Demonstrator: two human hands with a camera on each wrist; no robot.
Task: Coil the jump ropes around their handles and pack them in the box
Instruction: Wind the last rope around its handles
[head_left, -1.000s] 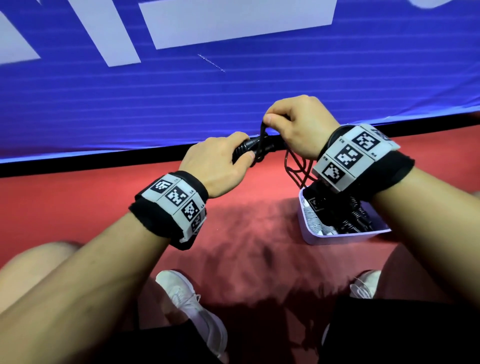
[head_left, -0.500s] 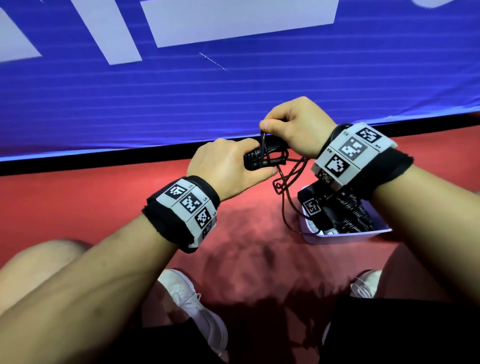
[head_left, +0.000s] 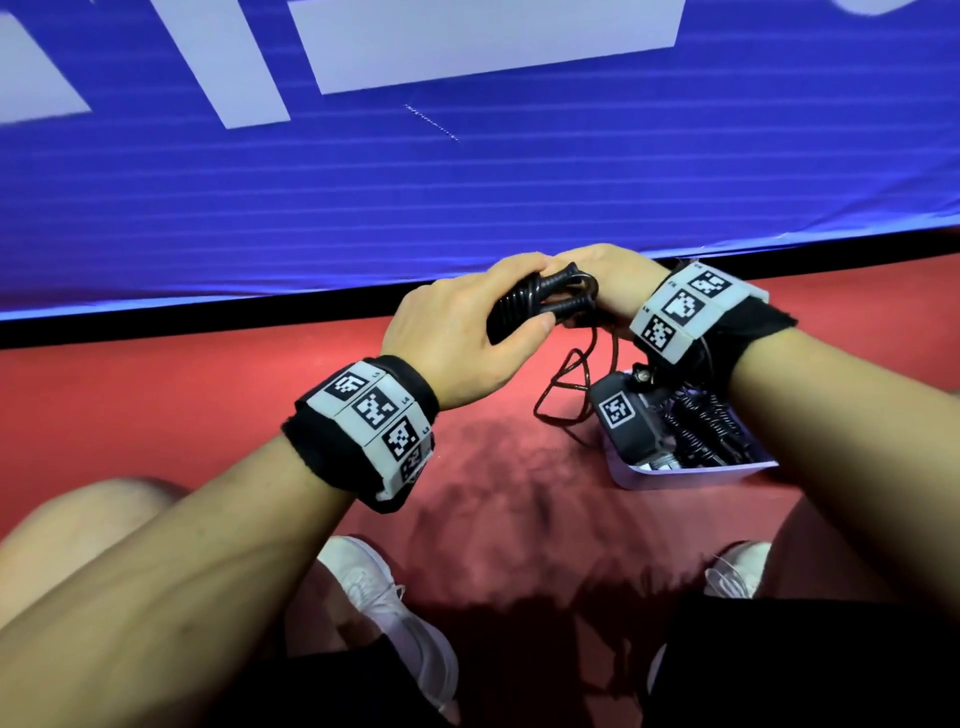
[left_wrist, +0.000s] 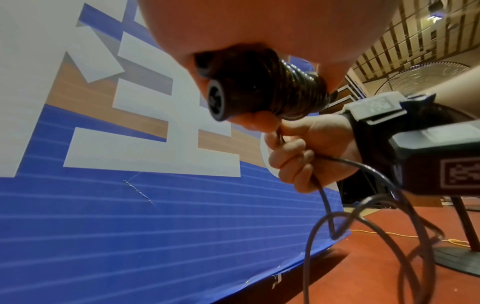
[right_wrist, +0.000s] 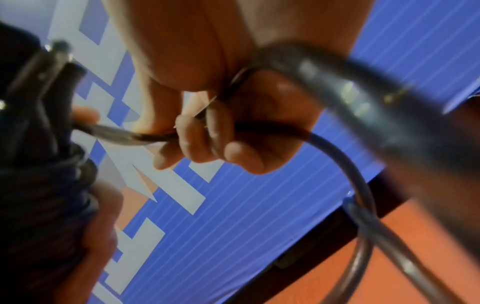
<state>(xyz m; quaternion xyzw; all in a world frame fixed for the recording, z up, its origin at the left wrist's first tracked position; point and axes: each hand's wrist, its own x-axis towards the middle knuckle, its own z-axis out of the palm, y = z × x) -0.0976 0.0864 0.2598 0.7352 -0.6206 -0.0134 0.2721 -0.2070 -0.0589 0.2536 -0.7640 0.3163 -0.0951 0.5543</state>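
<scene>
Two black jump rope handles (head_left: 524, 306) lie side by side with rope coiled tightly round them. My left hand (head_left: 467, 338) grips this bundle, seen close up as the handles (left_wrist: 249, 86) in the left wrist view. My right hand (head_left: 613, 280) is just behind the bundle, and its fingers (right_wrist: 207, 133) curl round the loose rope (right_wrist: 345, 164). The rest of the rope (head_left: 571, 384) hangs in loops down to the floor. A pale box (head_left: 691, 475) stands on the floor under my right wrist, holding other coiled black ropes (head_left: 701, 426); the wrist camera hides part of it.
A blue and white banner (head_left: 467, 182) stands straight ahead on the red floor (head_left: 208, 415). My knees and white shoes (head_left: 384, 613) are below the hands. A fan on a stand (left_wrist: 462, 261) is off to the right.
My left hand has turned and shifted right with the handles. My right hand has gone from above the handles to behind them, carrying the rope round. The hanging loops have shifted.
</scene>
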